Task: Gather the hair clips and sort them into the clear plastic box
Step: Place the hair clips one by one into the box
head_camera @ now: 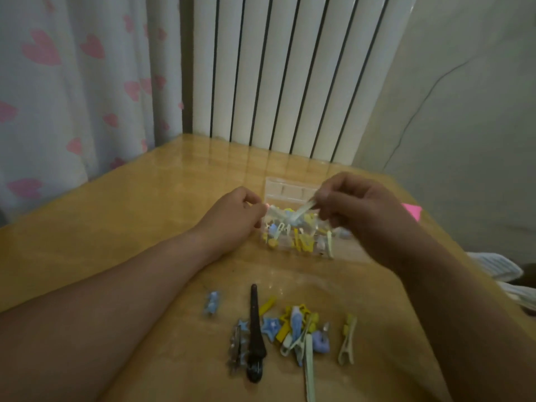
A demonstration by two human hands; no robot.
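Pinching pale clip [302, 210] w/ R hand [358, 211] fingers above clear box [290, 189], L hand [235, 219] fingers curled at box edge, hold unclear

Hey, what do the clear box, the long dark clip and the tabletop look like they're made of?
Clear box: rigid transparent plastic, seemingly; the clips inside show through its walls. Long dark clip: probably matte dark plastic, though blur leaves metal possible. Tabletop: wood-look surface with a glossy finish; ribs of the radiator reflect in it.
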